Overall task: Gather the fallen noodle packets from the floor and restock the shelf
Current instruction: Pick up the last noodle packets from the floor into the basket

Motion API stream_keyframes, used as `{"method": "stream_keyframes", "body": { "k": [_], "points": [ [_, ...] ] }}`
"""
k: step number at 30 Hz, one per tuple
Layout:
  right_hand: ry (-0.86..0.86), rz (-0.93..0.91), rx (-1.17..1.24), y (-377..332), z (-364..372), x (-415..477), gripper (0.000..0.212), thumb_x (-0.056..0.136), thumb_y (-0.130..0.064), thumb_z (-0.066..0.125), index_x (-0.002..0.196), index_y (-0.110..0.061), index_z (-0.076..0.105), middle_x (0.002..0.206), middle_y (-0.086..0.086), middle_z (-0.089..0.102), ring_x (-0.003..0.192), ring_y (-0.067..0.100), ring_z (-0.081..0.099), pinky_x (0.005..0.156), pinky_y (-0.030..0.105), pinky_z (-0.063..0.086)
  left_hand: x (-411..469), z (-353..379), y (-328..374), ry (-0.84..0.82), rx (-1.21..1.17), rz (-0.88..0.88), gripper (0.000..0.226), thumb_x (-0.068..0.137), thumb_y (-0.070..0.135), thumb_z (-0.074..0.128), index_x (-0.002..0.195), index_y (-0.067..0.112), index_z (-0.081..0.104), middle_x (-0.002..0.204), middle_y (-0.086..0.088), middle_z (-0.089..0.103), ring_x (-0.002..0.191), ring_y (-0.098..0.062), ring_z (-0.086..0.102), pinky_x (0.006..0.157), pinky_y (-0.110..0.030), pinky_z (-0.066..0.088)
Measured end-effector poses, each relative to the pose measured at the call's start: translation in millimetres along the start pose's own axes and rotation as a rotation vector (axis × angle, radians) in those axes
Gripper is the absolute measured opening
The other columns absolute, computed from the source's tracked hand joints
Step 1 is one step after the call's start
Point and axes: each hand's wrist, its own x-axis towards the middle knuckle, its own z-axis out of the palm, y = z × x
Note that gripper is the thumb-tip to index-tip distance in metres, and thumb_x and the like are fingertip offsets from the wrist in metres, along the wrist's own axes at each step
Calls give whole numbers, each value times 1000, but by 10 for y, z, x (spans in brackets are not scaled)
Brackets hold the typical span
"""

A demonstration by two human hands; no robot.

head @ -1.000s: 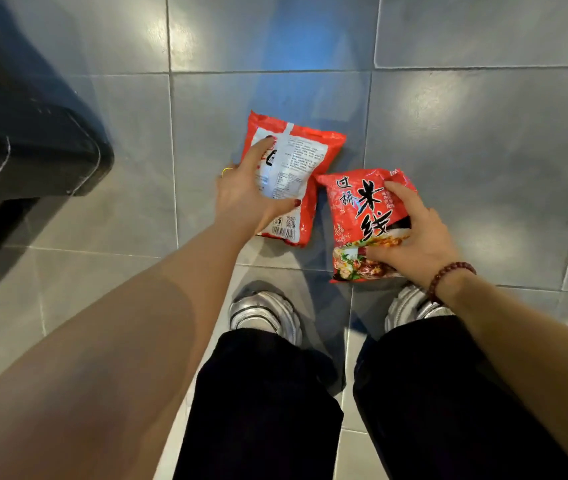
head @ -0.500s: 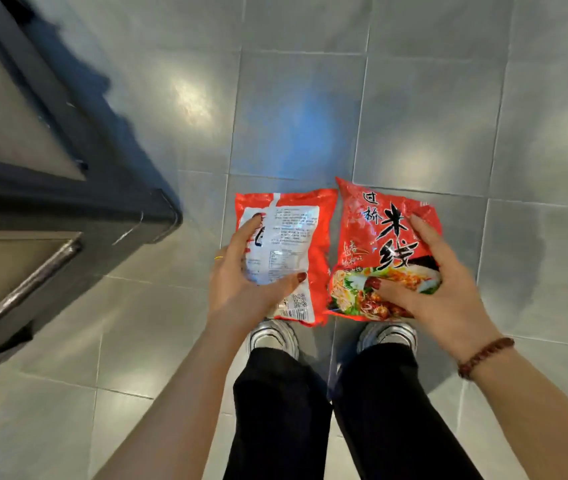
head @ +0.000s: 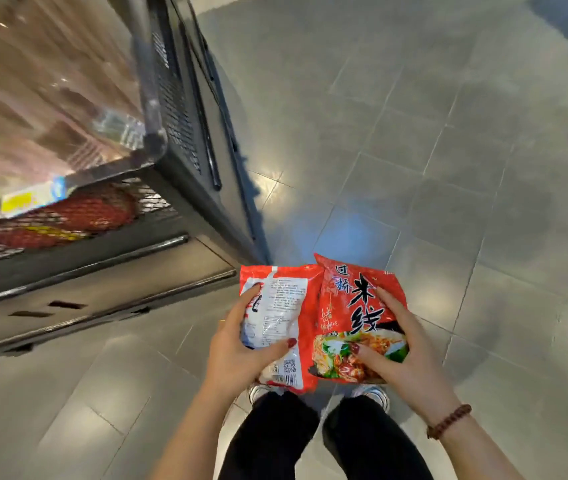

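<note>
Left hand (head: pixel 237 348) grips one noodle packet (head: pixel 282 317) with the back label up, thumb curled across its lower face and fingers along its left edge. Right hand (head: pixel 403 355) pinches a second packet (head: pixel 355 306) with the printed front up, thumb on the bowl picture and fingers wrapped over the right edge. Both packets are off the floor, side by side above the shoes (head: pixel 376 396). The right one's edge overlaps the left one's. Their long axes run away from me, roughly parallel, the right slightly tilted.

Relation that matters, in my judgement: the shelf (head: pixel 102 271) lies up and to the left of both grips. The left hand is nearer, so I expect the right to follow or cross over.

The mesh tier (head: pixel 151 199) has red packs (head: pixel 68 216) behind it and sits above a lower ledge. That ledge's corner is just beside the left packet's top. The upper contents are blurred, and I cannot tell where there are free slots.

Surface is a grey glossy tile floor (head: pixel 448 168) with glare patches. The aisle runs ahead and to the right.
</note>
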Motion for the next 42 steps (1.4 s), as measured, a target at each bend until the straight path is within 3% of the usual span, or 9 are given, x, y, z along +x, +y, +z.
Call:
{"method": "stream_keyframes", "body": {
  "k": [3,9,12,16,22,25,30,38,42],
  "points": [
    [-130,-96,-37,-539,338,-191,88,68,-13,85,124,-65,41,131,-15,49,113,5,56,94,42,52,-424,-602,174,139,-56,4,88,47,49,87,127,51,50,122,30,59,113,3,58,97,-36,52],
    [-431,-246,-96,-1270,1407,-355,86,64,-12,85,124,-60,48,133,-2,55,108,14,63,87,38,56,-1175,-1776,-6,405,-122,-53,92,47,58,88,129,55,47,134,17,54,119,-9,58,97,-46,51],
    [-560,-311,-116,-1553,2045,-407,83,66,-8,84,127,-51,49,129,2,58,100,13,67,80,27,56,-1474,-2290,-175,560,-169,-78,89,48,59,87,127,57,47,134,13,55,119,-11,58,98,-47,50],
    [-720,-397,-187,-1862,2866,-489,84,54,-37,84,129,-53,48,136,0,53,112,15,61,93,34,53,-1867,-2800,-358,781,-193,-95,87,49,57,84,128,55,47,133,16,55,119,-7,56,101,-45,48],
    [-972,-442,-304,-2114,3928,-707,85,50,-46,82,126,-58,46,134,0,52,111,14,61,92,45,53,-2486,-3171,-555,1125,-289,-208,87,45,60,80,126,54,48,132,18,56,118,-7,57,101,-43,49],
    [-1114,-461,-341,-2216,4414,-811,85,55,-36,83,130,-51,46,134,-1,53,112,13,61,92,40,54,-2706,-3313,-669,1270,-342,-284,82,44,60,79,119,61,48,131,15,57,116,-9,59,98,-44,51],
    [-1331,-470,-365,-2366,5178,-952,80,71,-5,82,135,-34,45,129,-8,54,102,-2,62,74,13,51,-2921,-3612,-847,1432,-422,-416,86,45,60,79,123,62,45,131,11,56,116,-14,58,94,-47,54],
    [-1583,-476,-385,-2694,6824,-1038,79,71,-12,83,131,-49,45,129,-8,54,108,8,61,88,35,56,-2933,-4619,-1181,1709,-463,-490,86,45,52,85,122,60,47,130,6,57,113,-15,60,92,-46,55],
    [-1684,-506,-373,-3002,7708,-1097,80,62,-27,83,130,-47,45,129,-8,54,108,6,61,87,28,55,-2912,-5357,-1281,1801,-452,-504,82,42,53,82,118,59,51,130,11,58,112,-9,61,94,-41,54]
  ]
}}
